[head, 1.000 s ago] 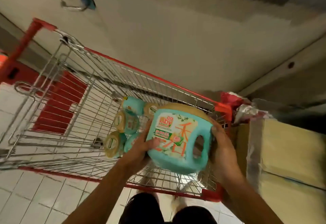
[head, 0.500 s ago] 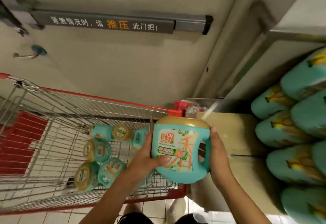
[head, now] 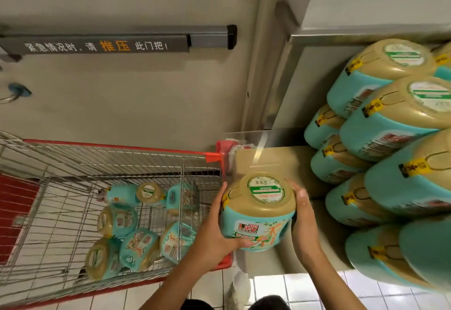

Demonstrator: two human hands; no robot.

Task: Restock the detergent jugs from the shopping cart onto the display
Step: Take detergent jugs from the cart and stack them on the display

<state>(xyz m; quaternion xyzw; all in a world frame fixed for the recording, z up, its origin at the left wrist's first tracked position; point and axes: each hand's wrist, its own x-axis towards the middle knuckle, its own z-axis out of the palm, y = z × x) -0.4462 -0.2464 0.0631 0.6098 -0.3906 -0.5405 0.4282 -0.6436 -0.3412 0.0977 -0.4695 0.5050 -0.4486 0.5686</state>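
Note:
A teal detergent jug [head: 256, 214] with a tan cap and a Liby label is held upright between both hands, just right of the cart's corner. My left hand [head: 214, 234] grips its left side and lower front, thumb across the label. My right hand [head: 303, 221] grips its right side at the handle. Several more teal jugs [head: 136, 231] lie in the wire shopping cart [head: 73, 163] at the left. The display stack of jugs [head: 390, 153] rises at the right, close to the held jug.
A beige emergency door with a grey push bar [head: 117, 43] stands behind the cart. A cardboard box top [head: 271, 160] sits between the cart and the display. White floor tiles [head: 305, 287] show below. The cart's red plastic rim [head: 212, 155] lies beside my left wrist.
My hands have carried the jug to the right, away from over the cart and towards the display. It has tipped so that its cap faces me. My view turned right, showing more stacked jugs.

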